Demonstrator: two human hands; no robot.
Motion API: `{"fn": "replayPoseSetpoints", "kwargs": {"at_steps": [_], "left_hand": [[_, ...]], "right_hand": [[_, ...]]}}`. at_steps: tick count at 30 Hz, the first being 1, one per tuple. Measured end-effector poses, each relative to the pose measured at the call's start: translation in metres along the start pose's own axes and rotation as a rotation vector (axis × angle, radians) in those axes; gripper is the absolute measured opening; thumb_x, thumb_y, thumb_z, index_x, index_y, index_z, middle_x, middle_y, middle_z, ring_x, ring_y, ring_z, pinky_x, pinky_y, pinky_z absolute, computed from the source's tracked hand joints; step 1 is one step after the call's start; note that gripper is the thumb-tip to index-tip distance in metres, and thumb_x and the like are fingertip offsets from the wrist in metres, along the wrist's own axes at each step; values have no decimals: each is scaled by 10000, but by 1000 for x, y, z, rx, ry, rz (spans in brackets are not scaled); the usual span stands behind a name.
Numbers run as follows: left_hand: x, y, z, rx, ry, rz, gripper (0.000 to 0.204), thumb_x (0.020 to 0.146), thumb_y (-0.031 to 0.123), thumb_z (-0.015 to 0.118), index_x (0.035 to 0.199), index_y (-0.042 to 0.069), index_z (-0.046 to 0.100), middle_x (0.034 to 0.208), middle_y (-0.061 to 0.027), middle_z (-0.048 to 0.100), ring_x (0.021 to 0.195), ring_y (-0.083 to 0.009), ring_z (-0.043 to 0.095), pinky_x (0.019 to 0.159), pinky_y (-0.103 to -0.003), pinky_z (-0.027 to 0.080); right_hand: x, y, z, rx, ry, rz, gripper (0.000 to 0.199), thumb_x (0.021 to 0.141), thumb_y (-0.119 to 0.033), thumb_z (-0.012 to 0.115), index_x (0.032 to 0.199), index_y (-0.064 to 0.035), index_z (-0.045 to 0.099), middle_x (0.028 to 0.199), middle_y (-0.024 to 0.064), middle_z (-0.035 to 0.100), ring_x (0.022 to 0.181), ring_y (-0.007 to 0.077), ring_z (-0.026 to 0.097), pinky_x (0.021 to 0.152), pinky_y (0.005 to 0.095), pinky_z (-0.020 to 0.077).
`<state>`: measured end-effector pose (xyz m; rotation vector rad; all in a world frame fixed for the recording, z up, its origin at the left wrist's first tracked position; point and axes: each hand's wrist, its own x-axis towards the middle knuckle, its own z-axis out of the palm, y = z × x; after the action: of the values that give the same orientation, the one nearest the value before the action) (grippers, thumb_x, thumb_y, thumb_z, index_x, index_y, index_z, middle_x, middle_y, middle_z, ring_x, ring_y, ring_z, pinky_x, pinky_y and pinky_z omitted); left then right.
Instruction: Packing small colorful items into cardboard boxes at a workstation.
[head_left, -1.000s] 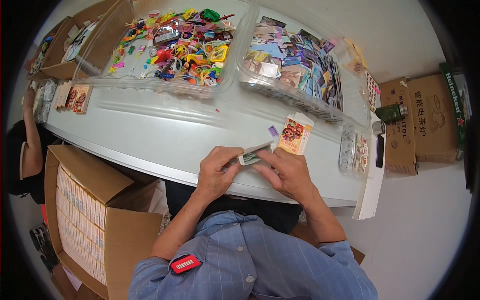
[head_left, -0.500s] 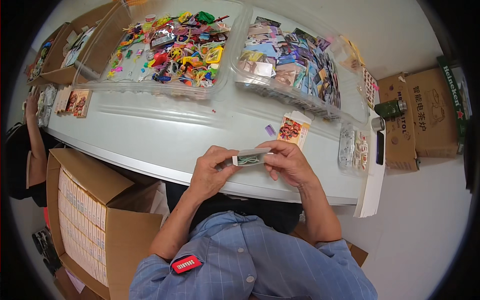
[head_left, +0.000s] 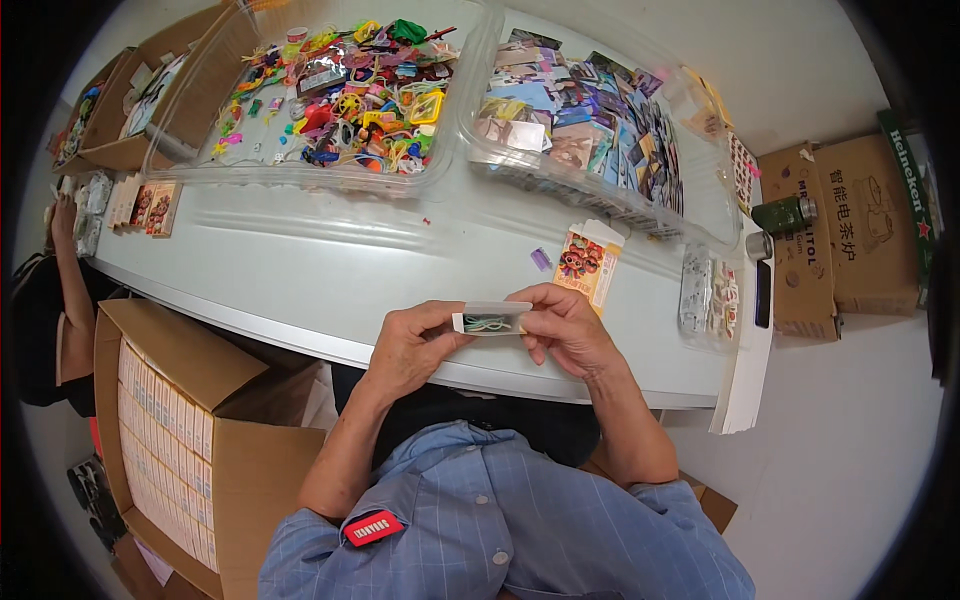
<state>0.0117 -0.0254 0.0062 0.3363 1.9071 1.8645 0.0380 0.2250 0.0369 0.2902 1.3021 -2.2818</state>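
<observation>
Between my two hands is a small white cardboard box (head_left: 487,308), its open end facing me and a flap raised along the top. Pale green cord (head_left: 486,325) lies coiled inside; anything deeper in is hidden. My left hand (head_left: 412,348) pinches the left end of the box between thumb and fingers. At the right end, my right hand (head_left: 575,332) has its fingers closed on the edge. Just beyond my right hand, an orange-and-yellow printed box (head_left: 586,262) lies with its top flap open, beside a small purple packet (head_left: 541,259).
Two clear plastic bins stand at the back, holding colourful small toys (head_left: 370,110) and picture cards (head_left: 560,100). A clear tray of small pieces (head_left: 708,295) is at the right. Lower left, a carton (head_left: 255,450) holds rows of boxes. Another person's arm (head_left: 68,260) shows far left.
Both hands have shifted slightly left with the white box. It now sits more level, and its open end shows more of the green cord.
</observation>
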Motion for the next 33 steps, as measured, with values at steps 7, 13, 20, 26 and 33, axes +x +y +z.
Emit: {"fn": "replayPoseSetpoints", "kwargs": {"at_steps": [7, 13, 20, 26, 33], "left_hand": [[-6, 4, -12, -341, -81, -82, 304, 961, 60, 666, 1258, -4, 681, 1067, -107, 734, 856, -161, 729, 626, -243, 553], [5, 23, -10, -421, -113, -222, 334, 972, 98, 662, 1283, -24, 639, 1045, -125, 736, 765, -169, 748, 530, -221, 560], [15, 30, -5, -356, -46, -186, 197, 967, 73, 668, 1142, -8, 706, 972, -90, 735, 680, -135, 710, 540, -216, 546], [9, 16, -1, -249, -30, 117, 195, 960, 9, 653, 1141, -15, 719, 1110, -125, 702, 737, -122, 692, 609, -236, 558], [14, 4, -3, -191, 23, 277, 214, 901, -87, 654, 1095, -31, 721, 1143, -160, 700, 755, -149, 690, 640, -253, 579]], "right_hand": [[-1, 2, 28, -559, 168, -320, 171, 922, 19, 640, 1079, 51, 700, 968, 80, 672, 703, 94, 620, 574, 230, 530], [2, 9, 26, -476, 159, -353, 174, 916, 26, 629, 1059, 43, 728, 1059, 91, 673, 753, 102, 626, 612, 236, 531], [7, 20, 15, -510, 68, -560, 241, 902, 39, 649, 1131, 42, 727, 1165, 146, 671, 825, 141, 660, 657, 254, 549], [7, 19, 7, -561, 16, -610, 264, 894, 39, 684, 1152, 13, 730, 1192, 176, 664, 875, 169, 680, 689, 260, 563], [9, 18, 5, -991, -2, -884, 336, 810, -8, 811, 1138, -46, 751, 1157, 162, 685, 926, 203, 673, 760, 305, 554]]}}
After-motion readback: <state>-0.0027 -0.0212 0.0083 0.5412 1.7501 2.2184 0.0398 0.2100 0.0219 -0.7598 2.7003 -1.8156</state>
